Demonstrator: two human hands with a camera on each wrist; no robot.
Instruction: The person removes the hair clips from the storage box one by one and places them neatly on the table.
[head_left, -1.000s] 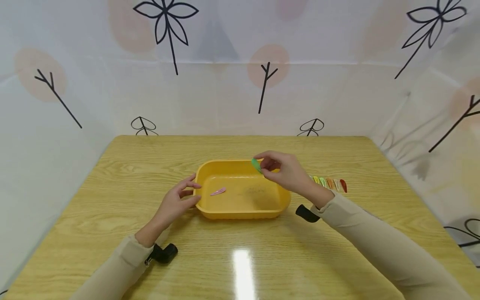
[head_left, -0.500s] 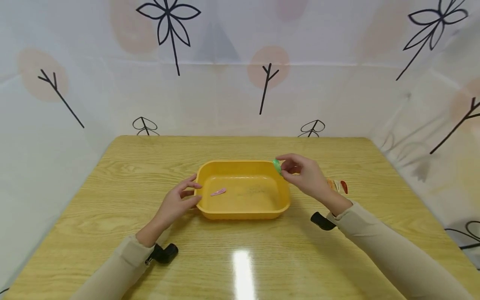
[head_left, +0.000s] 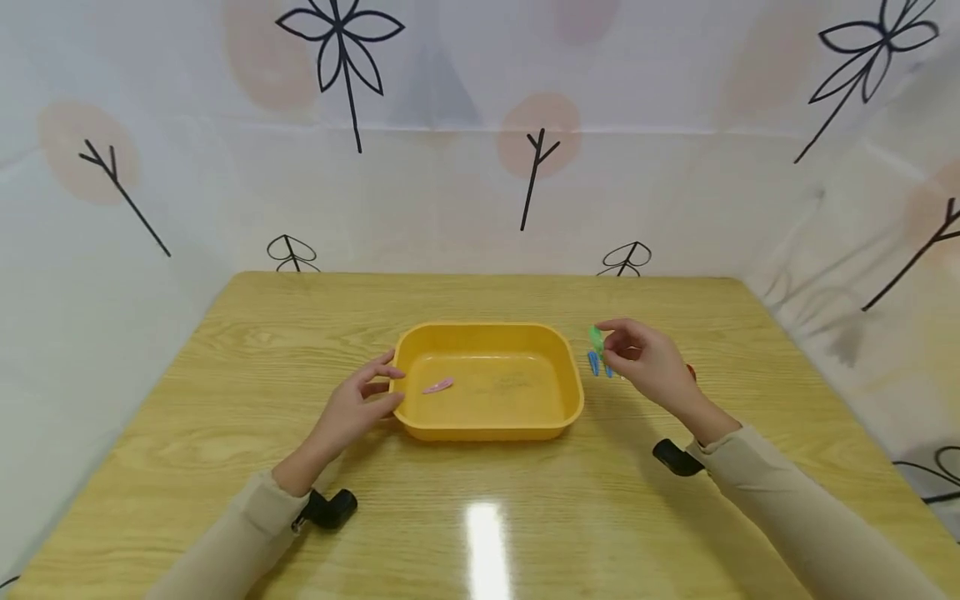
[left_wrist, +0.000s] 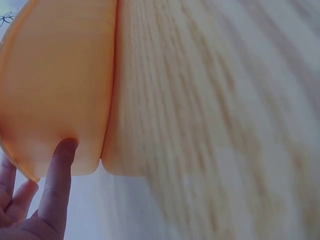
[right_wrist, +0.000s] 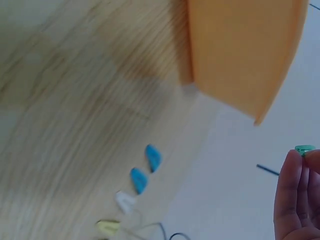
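Note:
My left hand (head_left: 354,407) grips the left end of a yellow plastic basin (head_left: 517,408). In the left wrist view one finger (left_wrist: 61,167) presses on the basin's outer wall, while other fingers reach up at the rim. A pink hair clip (head_left: 438,386) lies inside, left of the middle. To the right of the basin, my right hand (head_left: 648,362) pinches a green hair clip (head_left: 597,339) between thumb and fingertips, raised above the table. Below it a blue hair clip (head_left: 593,363) lies on the wood, with a second blue clip (right_wrist: 138,180) beside it.
The clips form a row on the table's right side. A white clip (right_wrist: 125,201) and a yellow clip (right_wrist: 107,226) show in the right wrist view. A red clip (head_left: 692,372) peeks out behind my right hand, which hides others. A patterned cloth (head_left: 442,183) hangs behind the table.
My right hand has carried the green hair clip from over the basin rightward to above the row of clips, uncovering the blue ones. My left hand and the basin have stayed put.

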